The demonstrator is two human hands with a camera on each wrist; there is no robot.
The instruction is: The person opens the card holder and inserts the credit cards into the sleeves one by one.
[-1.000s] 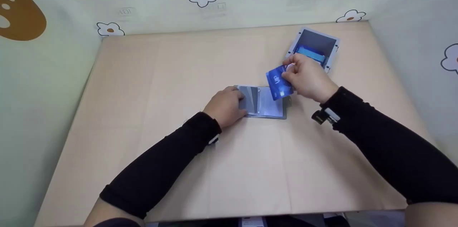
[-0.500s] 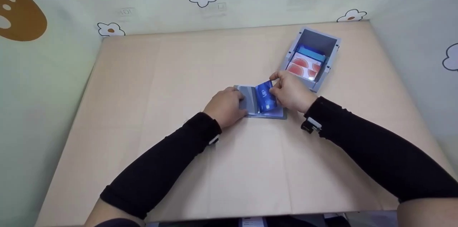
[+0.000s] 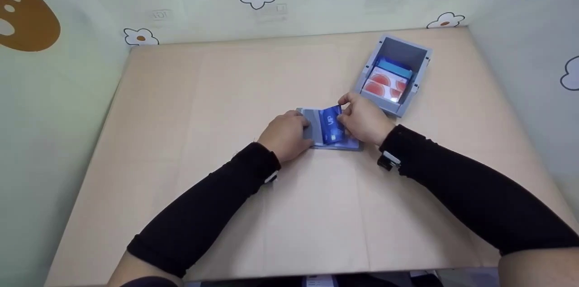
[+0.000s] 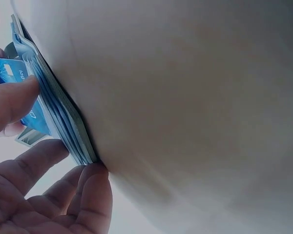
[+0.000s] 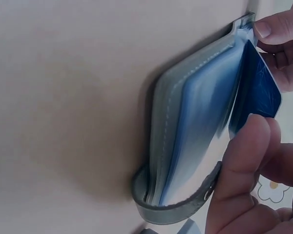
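A grey card holder [image 3: 312, 129] with clear sleeves and a snap strap lies open on the table. My left hand [image 3: 286, 135] grips its left side, and in the left wrist view the thumb lies on the sleeves while the fingertips meet its edge. Between the thumb and fingers of my right hand [image 3: 365, 120] a blue card [image 3: 330, 123] is pinched. The card stands tilted over the holder, its far edge at the inner fold beside the sleeves. In the right wrist view the card [image 5: 258, 87] rises from the fold, with the strap [image 5: 176, 212] curling off the near end.
A grey open box [image 3: 414, 92] stands behind my right hand. Inside it are a fruit-pattern card [image 3: 384, 84] and blue items [image 3: 393, 68]. Patterned walls [image 3: 203, 2] border the table [image 3: 203, 97] at the back and both sides.
My right hand has carried the blue card left and toward me, from beside the box to the holder's fold. The box's contents now show. The left hand has stayed in place.
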